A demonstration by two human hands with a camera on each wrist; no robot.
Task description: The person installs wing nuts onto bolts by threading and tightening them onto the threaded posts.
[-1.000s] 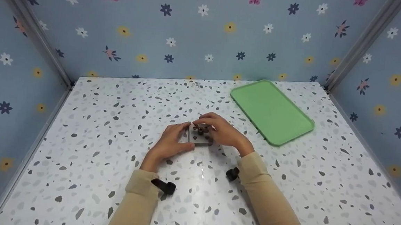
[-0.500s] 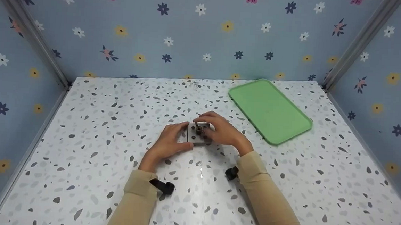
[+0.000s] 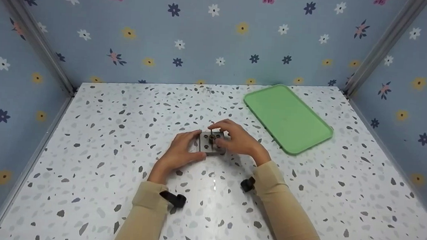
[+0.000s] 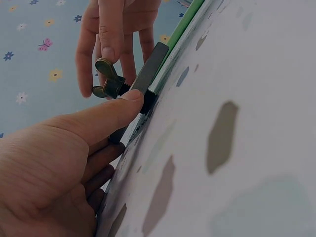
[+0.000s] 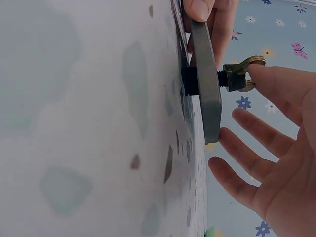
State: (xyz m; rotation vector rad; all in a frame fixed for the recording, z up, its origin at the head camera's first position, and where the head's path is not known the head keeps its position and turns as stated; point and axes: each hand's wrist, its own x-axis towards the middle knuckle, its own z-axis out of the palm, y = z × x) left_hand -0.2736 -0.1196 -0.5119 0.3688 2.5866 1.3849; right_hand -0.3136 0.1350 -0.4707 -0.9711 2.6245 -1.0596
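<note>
A small grey metal plate [image 3: 202, 142] with several holes lies flat between the hands. My left hand [image 3: 180, 152] grips its left side, thumb at the near edge and fingers at the far edge. A threaded bolt runs through the plate's middle, its dark head [image 5: 190, 81] beneath the plate in the right wrist view. On the bolt's upper end sits a brass-coloured wing nut [image 4: 109, 70], its wings standing away from the plate. My right hand [image 3: 240, 138] holds the wing nut between thumb and index finger, the other fingers spread beside the plate.
A green tray [image 3: 288, 119] lies on the speckled white table [image 3: 102, 187] at the back right. Flower-patterned walls [image 3: 200, 34] enclose the back and sides. Each wrist wears a black camera mount [image 3: 179, 200].
The wing nut has turned slightly under my right thumb and index finger, its far wing shifting a little to the right. My left hand stays on the plate.
</note>
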